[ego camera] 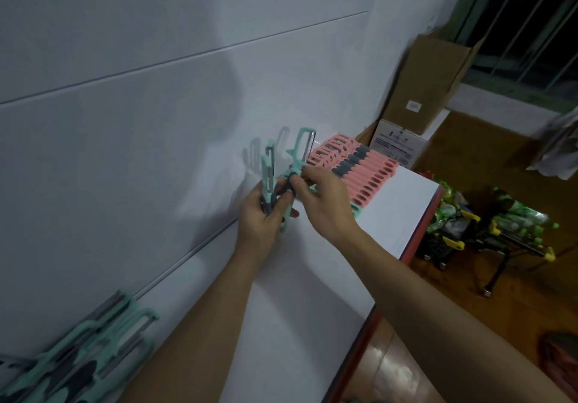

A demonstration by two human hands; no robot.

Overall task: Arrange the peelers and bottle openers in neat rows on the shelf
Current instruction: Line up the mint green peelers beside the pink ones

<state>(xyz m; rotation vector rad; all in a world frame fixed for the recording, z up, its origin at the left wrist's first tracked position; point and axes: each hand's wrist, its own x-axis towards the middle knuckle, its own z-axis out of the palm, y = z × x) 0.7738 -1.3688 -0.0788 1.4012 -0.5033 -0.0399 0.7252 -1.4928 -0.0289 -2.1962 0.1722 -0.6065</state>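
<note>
Teal peelers (78, 355) lie loose; our left grip (266, 215) holds a bunch (269, 171), right grip (322, 196) pinches one peeler (301, 149). We should align handles, then lay them beside the pink row (359, 168).

No legible text. Small label (413, 106) on brown cardboard box (428, 67): too blurred. Dark print on white box (397, 144): unreadable.

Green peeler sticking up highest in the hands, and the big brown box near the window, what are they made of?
The green peeler looks like matte moulded plastic, with a dark grip that may be rubbery and a thin shiny blade, probably metal. The brown box looks like plain cardboard: dull brown, with flat panels and folded flaps.
</note>
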